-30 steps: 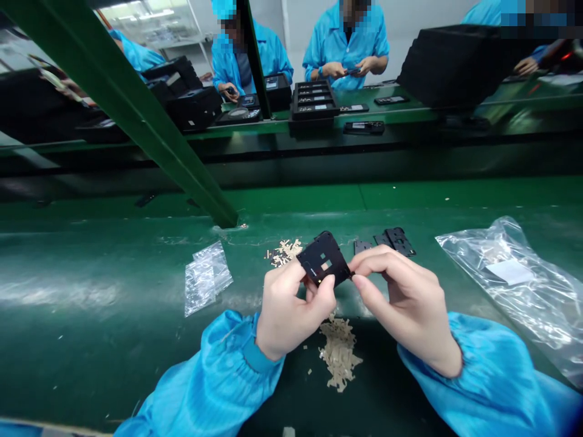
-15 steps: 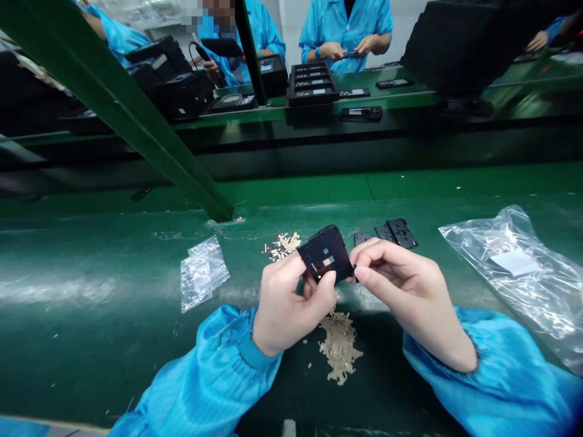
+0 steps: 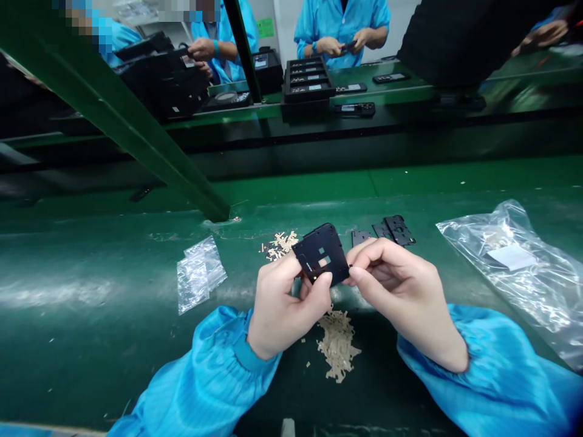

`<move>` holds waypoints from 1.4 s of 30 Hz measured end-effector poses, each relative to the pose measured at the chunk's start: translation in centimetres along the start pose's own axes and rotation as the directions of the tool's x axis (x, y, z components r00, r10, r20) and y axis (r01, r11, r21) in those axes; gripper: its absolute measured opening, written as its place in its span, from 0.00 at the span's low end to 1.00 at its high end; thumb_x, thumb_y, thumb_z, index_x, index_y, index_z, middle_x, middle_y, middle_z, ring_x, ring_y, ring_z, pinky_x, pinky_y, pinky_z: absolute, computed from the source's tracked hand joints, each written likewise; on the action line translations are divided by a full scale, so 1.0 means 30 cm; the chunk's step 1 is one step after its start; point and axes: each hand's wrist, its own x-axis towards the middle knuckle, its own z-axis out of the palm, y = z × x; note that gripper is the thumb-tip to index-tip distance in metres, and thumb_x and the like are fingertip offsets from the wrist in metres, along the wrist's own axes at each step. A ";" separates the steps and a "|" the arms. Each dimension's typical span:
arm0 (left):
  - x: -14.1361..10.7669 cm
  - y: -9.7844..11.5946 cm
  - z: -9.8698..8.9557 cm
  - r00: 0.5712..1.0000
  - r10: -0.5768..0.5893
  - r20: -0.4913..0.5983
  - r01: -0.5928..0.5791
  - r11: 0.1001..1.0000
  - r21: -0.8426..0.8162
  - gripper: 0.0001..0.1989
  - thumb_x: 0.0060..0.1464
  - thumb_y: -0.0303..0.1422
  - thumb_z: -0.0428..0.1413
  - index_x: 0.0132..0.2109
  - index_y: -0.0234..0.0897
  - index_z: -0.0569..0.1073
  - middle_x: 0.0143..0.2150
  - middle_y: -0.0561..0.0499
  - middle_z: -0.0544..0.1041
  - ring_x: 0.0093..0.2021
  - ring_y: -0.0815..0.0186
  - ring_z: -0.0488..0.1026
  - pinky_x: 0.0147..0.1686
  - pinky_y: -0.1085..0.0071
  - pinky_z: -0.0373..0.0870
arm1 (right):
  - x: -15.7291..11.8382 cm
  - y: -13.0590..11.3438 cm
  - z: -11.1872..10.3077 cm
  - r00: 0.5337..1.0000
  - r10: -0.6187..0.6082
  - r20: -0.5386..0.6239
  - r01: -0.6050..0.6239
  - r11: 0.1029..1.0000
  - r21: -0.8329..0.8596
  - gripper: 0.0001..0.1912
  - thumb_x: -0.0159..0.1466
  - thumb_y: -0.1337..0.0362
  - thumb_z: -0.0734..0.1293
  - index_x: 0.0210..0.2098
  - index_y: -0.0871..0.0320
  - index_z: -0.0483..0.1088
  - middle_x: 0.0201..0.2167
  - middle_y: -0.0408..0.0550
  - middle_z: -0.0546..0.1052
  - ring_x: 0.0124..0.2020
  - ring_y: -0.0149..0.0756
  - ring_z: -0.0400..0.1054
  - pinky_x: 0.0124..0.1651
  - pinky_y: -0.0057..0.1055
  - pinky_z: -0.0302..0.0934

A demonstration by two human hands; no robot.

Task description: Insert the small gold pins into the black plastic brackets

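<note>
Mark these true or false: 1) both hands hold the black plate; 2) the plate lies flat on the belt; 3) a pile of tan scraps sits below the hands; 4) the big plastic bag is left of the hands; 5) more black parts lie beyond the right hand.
1) Both hands hold the black plate: true; left hand and right hand pinch it.
2) False: it is held up off the belt.
3) Tan scraps below the hands: true.
4) False: the big bag lies to the right; a small bag lies left.
5) Black parts beyond the right hand: true.
</note>
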 end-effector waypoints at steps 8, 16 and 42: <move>-0.003 0.004 -0.002 0.999 -0.023 0.034 0.025 0.997 -0.074 0.04 0.53 0.28 0.53 0.30 0.36 0.66 0.21 0.57 0.64 0.19 0.75 0.61 0.19 0.77 0.58 | -0.004 -0.004 0.002 0.999 -0.029 -0.021 0.028 0.999 -0.035 0.07 0.58 0.73 0.63 0.24 0.57 0.62 0.25 0.42 0.70 0.25 0.27 0.66 0.26 0.24 0.62; -0.004 -0.004 0.002 1.000 0.004 0.022 -0.002 0.995 -0.097 0.02 0.53 0.27 0.53 0.32 0.36 0.68 0.23 0.56 0.66 0.21 0.74 0.63 0.22 0.76 0.59 | -0.008 -0.006 0.003 0.999 -0.029 -0.017 0.029 0.999 -0.027 0.07 0.58 0.71 0.63 0.25 0.57 0.62 0.26 0.43 0.70 0.25 0.27 0.66 0.26 0.24 0.61; 0.043 -0.091 0.017 0.977 -0.072 0.200 0.183 0.761 -0.622 0.06 0.52 0.34 0.57 0.31 0.35 0.70 0.27 0.53 0.69 0.24 0.73 0.66 0.24 0.76 0.64 | -0.005 -0.049 -0.015 0.993 -0.045 0.107 0.047 0.999 -0.012 0.08 0.56 0.75 0.62 0.25 0.56 0.62 0.25 0.43 0.69 0.28 0.29 0.65 0.30 0.25 0.62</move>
